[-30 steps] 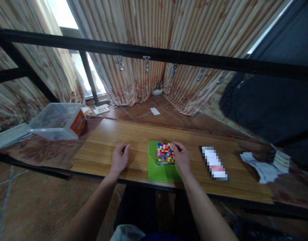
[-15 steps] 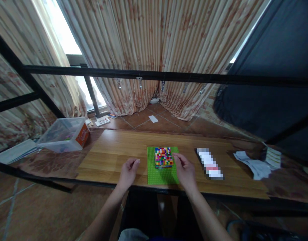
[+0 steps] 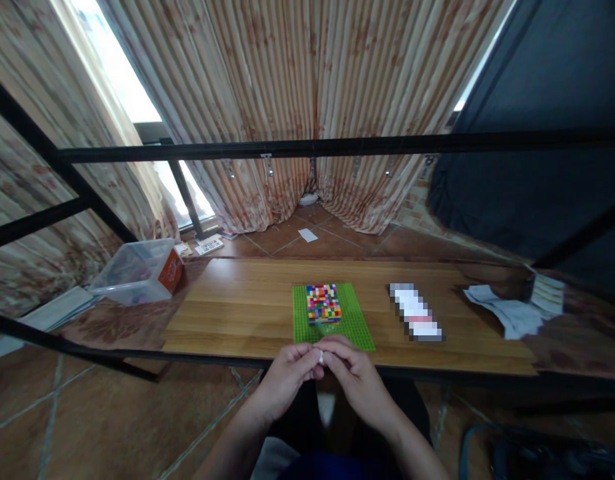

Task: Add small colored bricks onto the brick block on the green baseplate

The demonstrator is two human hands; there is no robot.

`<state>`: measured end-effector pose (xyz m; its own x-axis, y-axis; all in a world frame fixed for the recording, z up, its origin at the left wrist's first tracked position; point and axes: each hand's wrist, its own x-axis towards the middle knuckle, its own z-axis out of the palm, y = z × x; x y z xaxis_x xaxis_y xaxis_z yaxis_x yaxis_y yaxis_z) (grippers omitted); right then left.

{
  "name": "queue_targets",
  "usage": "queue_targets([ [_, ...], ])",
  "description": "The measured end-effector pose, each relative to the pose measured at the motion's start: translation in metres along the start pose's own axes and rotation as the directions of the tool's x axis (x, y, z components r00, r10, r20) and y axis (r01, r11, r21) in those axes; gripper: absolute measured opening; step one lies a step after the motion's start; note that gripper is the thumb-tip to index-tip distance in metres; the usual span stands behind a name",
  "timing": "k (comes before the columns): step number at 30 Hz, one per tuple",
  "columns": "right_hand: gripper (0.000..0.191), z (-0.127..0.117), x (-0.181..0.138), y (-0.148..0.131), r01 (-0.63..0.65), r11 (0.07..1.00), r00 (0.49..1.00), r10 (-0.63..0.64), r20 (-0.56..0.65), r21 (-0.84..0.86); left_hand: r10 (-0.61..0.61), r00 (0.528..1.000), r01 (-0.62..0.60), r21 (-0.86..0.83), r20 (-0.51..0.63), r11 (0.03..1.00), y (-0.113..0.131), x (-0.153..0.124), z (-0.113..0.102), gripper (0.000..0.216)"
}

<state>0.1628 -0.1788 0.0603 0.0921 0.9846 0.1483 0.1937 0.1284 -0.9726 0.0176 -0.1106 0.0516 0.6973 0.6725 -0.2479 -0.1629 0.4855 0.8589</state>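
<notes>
A block of small many-coloured bricks (image 3: 323,303) stands on the far half of a green studded baseplate (image 3: 355,325) that lies on a wooden board (image 3: 237,307). My left hand (image 3: 286,373) and my right hand (image 3: 355,377) meet just in front of the board's near edge, fingertips pinched together. Between the fingertips shows a tiny white thing (image 3: 321,358), too small to name. Neither hand touches the baseplate or the coloured block.
A clear plastic bin (image 3: 137,271) with an orange label sits at the left on the table. A pixelated flat object (image 3: 415,313) lies right of the baseplate, white cloths (image 3: 507,313) further right. A black metal bar (image 3: 337,145) crosses the view above.
Both hands have drawn back from beside the coloured block toward my body and come together in a pinch. The view has tilted and shifted a little.
</notes>
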Motion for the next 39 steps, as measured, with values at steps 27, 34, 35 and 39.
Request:
queue_targets([
  [27, 0.032, -0.060, 0.105, 0.070, -0.224, 0.955, 0.889, 0.120, -0.442, -0.193, 0.043, 0.921, 0.016, 0.147, -0.387, 0.989, -0.017, 0.012, -0.040, 0.040],
  [34, 0.027, -0.074, 0.117, 0.057, -0.280, 0.940, 0.907, 0.192, -0.376, -0.195, 0.087, 0.911, 0.000, 0.211, -0.403, 0.978, -0.016, 0.020, -0.055, 0.035],
  [35, 0.027, -0.076, 0.118, 0.056, -0.298, 0.936, 0.907, 0.216, -0.361, -0.188, 0.080, 0.912, 0.007, 0.211, -0.402, 0.978, -0.016, 0.021, -0.056, 0.034],
  [39, 0.025, -0.080, 0.122, 0.050, -0.365, 0.918, 0.900, 0.306, -0.310, -0.155, 0.061, 0.923, 0.030, 0.230, -0.380, 0.973, -0.018, 0.023, -0.059, 0.032],
])
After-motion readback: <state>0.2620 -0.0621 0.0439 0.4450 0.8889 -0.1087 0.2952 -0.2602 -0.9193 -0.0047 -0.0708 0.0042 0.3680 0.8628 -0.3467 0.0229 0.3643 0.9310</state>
